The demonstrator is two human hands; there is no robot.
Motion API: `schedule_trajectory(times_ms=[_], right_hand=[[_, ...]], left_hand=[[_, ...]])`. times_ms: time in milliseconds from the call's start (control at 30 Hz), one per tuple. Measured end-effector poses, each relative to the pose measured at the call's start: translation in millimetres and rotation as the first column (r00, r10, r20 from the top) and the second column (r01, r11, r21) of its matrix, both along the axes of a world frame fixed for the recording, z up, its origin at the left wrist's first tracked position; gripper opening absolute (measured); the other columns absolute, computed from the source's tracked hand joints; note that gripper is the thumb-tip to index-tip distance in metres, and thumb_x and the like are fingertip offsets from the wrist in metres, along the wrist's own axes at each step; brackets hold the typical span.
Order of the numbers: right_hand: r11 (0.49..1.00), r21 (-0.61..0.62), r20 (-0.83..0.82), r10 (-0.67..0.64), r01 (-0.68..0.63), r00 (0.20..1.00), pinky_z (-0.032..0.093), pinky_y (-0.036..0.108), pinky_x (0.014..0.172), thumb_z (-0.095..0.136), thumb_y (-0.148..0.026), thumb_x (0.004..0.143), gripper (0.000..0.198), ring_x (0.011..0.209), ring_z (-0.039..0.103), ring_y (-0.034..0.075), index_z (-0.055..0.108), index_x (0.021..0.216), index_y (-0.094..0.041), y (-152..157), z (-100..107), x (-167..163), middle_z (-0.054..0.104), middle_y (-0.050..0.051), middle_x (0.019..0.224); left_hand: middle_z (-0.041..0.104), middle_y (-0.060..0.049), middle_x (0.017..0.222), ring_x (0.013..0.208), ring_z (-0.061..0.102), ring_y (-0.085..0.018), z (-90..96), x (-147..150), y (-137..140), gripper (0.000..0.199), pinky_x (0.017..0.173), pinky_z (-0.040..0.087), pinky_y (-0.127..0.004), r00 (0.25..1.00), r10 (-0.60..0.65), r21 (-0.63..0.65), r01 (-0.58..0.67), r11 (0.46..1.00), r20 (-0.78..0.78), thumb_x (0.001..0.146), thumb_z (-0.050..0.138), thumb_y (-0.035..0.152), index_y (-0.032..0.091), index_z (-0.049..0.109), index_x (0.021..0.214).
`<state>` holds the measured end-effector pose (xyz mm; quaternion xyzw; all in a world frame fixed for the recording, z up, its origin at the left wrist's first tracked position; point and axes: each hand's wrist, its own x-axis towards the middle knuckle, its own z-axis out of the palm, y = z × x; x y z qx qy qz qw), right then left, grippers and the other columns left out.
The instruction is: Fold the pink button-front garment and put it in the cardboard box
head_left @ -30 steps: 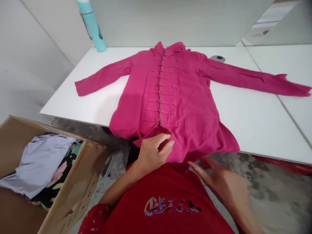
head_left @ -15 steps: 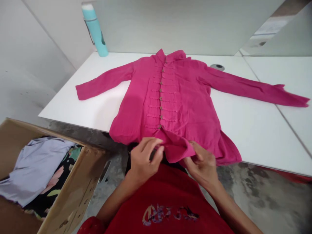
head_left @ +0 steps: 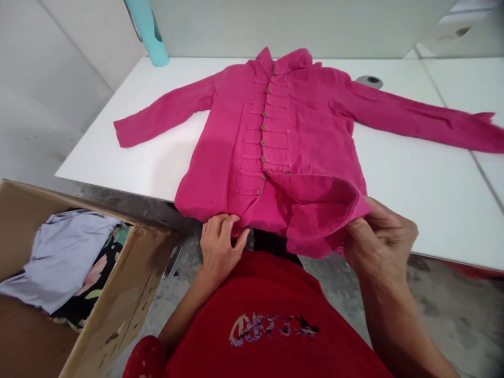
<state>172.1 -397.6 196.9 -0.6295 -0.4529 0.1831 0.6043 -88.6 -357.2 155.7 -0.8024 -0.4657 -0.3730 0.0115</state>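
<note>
Facing a white table (head_left: 429,189), with a straight front edge dropping off to a grey concrete floor (head_left: 464,315) and bare tabletop showing on both sides of the work, wider toward the right. Spreading across it, face up, a magenta button-front shirt (head_left: 232,152), collar toward the wall panel (head_left: 291,29), sleeves stretching out sideways, hem overhanging the front edge. Standing at lower left, an open cardboard box (head_left: 129,299), holding a lavender cloth (head_left: 63,262) and a dark floral cloth (head_left: 94,283) (marks on its side too small for reading). Wearing a red top (head_left: 275,278), bearing patterned lettering (head_left: 271,328) too unclear for reading. Standing in the far left corner, a turquoise bottle (head_left: 153,37). Angling the right hand (head_left: 380,241) in from lower right, pinching the lower front flap between thumb and curled fingers, drawing it outward and baring its inside. Resting the left hand (head_left: 220,244) at the hem, fingers bending over, thumb standing slightly apart; cannot tell whether gripping any fabric. Sitting just behind the right sleeve, a grey cable grommet (head_left: 369,81). Running down the placket, small dark buttons (head_left: 263,143).
</note>
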Motion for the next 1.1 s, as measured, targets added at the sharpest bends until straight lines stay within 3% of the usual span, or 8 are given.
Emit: schedule_trajectory(times_ms=[100,233,400,500,633,767,933,1100], right_hand=[[0.996,0.084,-0.067,0.026,-0.02,0.997,0.045,0.026,0.063,0.08,-0.029,0.083,0.015,0.067,0.059,0.013,0.084,0.097,-0.025,3.4,6.4,-0.9,0.071,0.0,0.08],[0.996,0.089,-0.087,0.03,-0.022,0.996,0.044,0.027,0.062,0.08,-0.03,0.082,0.01,0.066,0.057,0.013,0.083,0.089,-0.023,7.2,11.2,-3.0,0.069,0.0,0.077],[0.996,0.082,-0.06,0.039,-0.034,0.997,0.046,0.027,0.062,0.079,-0.027,0.083,0.011,0.066,0.058,0.013,0.083,0.092,-0.024,9.1,13.6,-3.5,0.069,-0.001,0.077],[0.991,0.124,-0.017,0.044,-0.041,0.999,0.048,0.026,0.061,0.078,-0.021,0.082,0.016,0.066,0.06,0.013,0.084,0.096,-0.026,8.9,15.0,-3.8,0.07,-0.001,0.078],[0.965,0.204,0.174,0.13,-0.165,0.976,0.052,0.024,0.064,0.071,-0.006,0.081,0.043,0.072,0.067,0.012,0.083,0.111,-0.034,8.1,22.2,-8.9,0.074,-0.003,0.087],[0.938,0.117,0.49,0.231,-0.326,0.841,0.056,0.026,0.072,0.065,-0.005,0.085,0.043,0.086,0.07,0.016,0.08,0.115,-0.031,6.6,28.3,-17.6,0.074,0.001,0.096],[0.9,0.01,0.674,0.315,-0.435,0.668,0.047,0.019,0.051,0.059,-0.007,0.086,0.032,0.076,0.067,0.013,0.079,0.107,-0.021,4.5,21.9,-23.8,0.07,0.006,0.101],[0.926,-0.01,0.596,0.308,-0.376,0.741,0.051,0.024,0.055,0.06,-0.011,0.089,0.028,0.079,0.069,0.015,0.08,0.103,-0.025,7.1,25.4,-25.7,0.072,0.005,0.1]], left_hand=[[0.072,-0.007,0.092,0.084,0.067,-0.021,-13.8,3.8,-0.8,0.024,0.078,0.048,-0.033,0.999,0.031,-0.012,-0.031,0.999,-0.019,0.094,0.071,0.029,0.017,0.062,0.112],[0.068,-0.003,0.085,0.077,0.065,-0.018,-24.2,7.8,-0.7,0.009,0.073,0.047,-0.03,0.996,0.061,-0.043,-0.059,0.997,0.057,0.093,0.068,0.02,0.02,0.063,0.1],[0.071,-0.004,0.092,0.085,0.068,-0.017,-1.0,6.8,-2.9,0.014,0.08,0.048,-0.032,0.992,-0.011,0.055,0.004,0.998,0.126,0.086,0.066,0.011,0.021,0.061,0.094],[0.074,-0.003,0.092,0.086,0.07,-0.016,15.1,4.5,-6.6,0.016,0.088,0.047,-0.034,0.991,-0.129,0.123,0.125,0.984,0.024,0.088,0.064,0.009,0.021,0.062,0.098],[0.076,-0.002,0.093,0.089,0.07,-0.015,23.4,5.2,-10.7,0.017,0.096,0.045,-0.033,0.961,-0.253,0.141,0.268,0.953,-0.115,0.094,0.061,0.009,0.02,0.066,0.105],[0.076,-0.003,0.093,0.088,0.07,-0.015,27.4,7.4,-12.3,0.015,0.093,0.047,-0.032,0.947,-0.292,0.142,0.311,0.94,-0.136,0.096,0.06,0.012,0.02,0.067,0.105],[0.074,-0.003,0.091,0.086,0.069,-0.015,40.1,4.5,-12.1,0.018,0.09,0.048,-0.032,0.945,-0.297,0.128,0.315,0.941,-0.14,0.095,0.059,0.011,0.019,0.068,0.107],[0.074,-0.002,0.09,0.083,0.069,-0.014,49.7,2.5,-9.3,0.019,0.09,0.049,-0.032,0.941,-0.305,0.129,0.324,0.937,-0.15,0.094,0.058,0.011,0.021,0.068,0.107]])
